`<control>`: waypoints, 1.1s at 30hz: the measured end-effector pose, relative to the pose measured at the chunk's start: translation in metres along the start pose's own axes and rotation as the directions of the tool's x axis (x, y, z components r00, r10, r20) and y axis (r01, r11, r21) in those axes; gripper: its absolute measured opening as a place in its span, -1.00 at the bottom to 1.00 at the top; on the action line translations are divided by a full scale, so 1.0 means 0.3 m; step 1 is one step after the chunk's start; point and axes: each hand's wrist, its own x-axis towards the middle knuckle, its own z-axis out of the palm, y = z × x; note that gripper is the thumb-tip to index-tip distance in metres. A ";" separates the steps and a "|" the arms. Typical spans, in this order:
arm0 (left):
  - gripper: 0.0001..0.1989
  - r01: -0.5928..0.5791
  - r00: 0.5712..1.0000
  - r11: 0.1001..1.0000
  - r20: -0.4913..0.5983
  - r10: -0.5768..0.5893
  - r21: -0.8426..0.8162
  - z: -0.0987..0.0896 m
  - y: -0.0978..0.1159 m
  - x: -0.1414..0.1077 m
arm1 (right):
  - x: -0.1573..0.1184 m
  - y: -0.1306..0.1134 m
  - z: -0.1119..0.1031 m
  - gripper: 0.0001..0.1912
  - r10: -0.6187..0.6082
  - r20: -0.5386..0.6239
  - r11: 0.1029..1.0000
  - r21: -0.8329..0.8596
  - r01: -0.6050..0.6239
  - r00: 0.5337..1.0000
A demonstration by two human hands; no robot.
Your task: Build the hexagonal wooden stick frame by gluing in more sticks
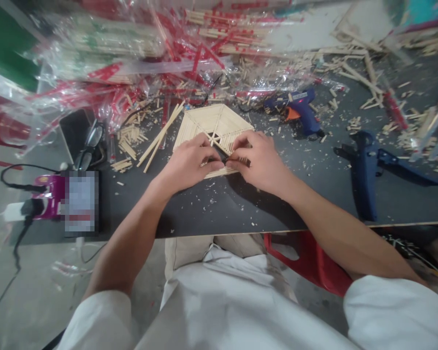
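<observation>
A flat panel of pale wooden sticks, roughly hexagonal with spokes meeting near its middle, lies on the dark table. My left hand rests over its near left part, thumb and fingers pinched close to the near edge. Opposite it, my right hand is bent over the near right part, its fingertips pinched and almost meeting the left ones. Whatever small piece lies between the fingertips is too hidden to name. Two or more long loose sticks lie left of the panel.
A blue glue gun lies behind on the right, and a dark blue cutter tool farther right. Plastic-wrapped stick bundles fill the back. At left are glasses, a phone and a purple power strip. Wood scraps litter the table.
</observation>
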 end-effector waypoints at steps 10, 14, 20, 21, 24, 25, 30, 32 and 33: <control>-0.82 -0.054 0.998 0.997 -0.026 0.052 -0.062 0.028 0.025 -0.013 | 0.022 0.228 -0.169 -0.73 0.131 -0.404 0.979 -0.092 -0.182 0.905; -0.82 -0.017 0.999 0.997 -0.032 0.015 -0.075 0.037 0.040 -0.015 | 0.003 0.393 -0.186 -0.46 0.318 -0.521 0.900 -0.097 -0.426 0.792; -0.86 0.003 0.995 0.982 -0.096 -0.021 -0.189 0.034 0.047 -0.013 | 0.015 0.412 -0.169 -0.37 0.462 -0.399 0.820 -0.149 -0.553 0.792; -0.88 0.005 0.992 0.973 -0.123 -0.035 -0.230 0.033 0.044 -0.012 | 0.019 0.393 -0.170 -0.37 0.473 -0.387 0.810 -0.161 -0.564 0.791; -0.93 0.031 0.975 0.936 -0.196 -0.106 -0.352 0.031 0.031 -0.009 | 0.025 0.339 -0.182 -0.41 0.500 -0.352 0.786 -0.198 -0.585 0.791; -0.94 0.039 0.968 0.916 -0.214 -0.134 -0.399 0.031 0.028 -0.009 | 0.027 0.327 -0.187 -0.45 0.503 -0.345 0.783 -0.208 -0.587 0.792; -0.89 0.005 0.935 0.791 -0.278 -0.221 -0.612 0.038 0.010 -0.003 | 0.034 0.298 -0.201 -0.49 0.526 -0.375 0.782 -0.138 -0.608 0.763; -0.91 -0.036 0.917 0.737 -0.316 -0.245 -0.675 0.041 0.002 0.003 | 0.039 0.282 -0.204 -0.48 0.519 -0.405 0.799 -0.081 -0.595 0.752; -0.88 -0.054 0.905 0.699 -0.330 -0.267 -0.713 0.041 -0.001 0.007 | 0.041 0.271 -0.205 -0.51 0.509 -0.419 0.812 -0.057 -0.581 0.752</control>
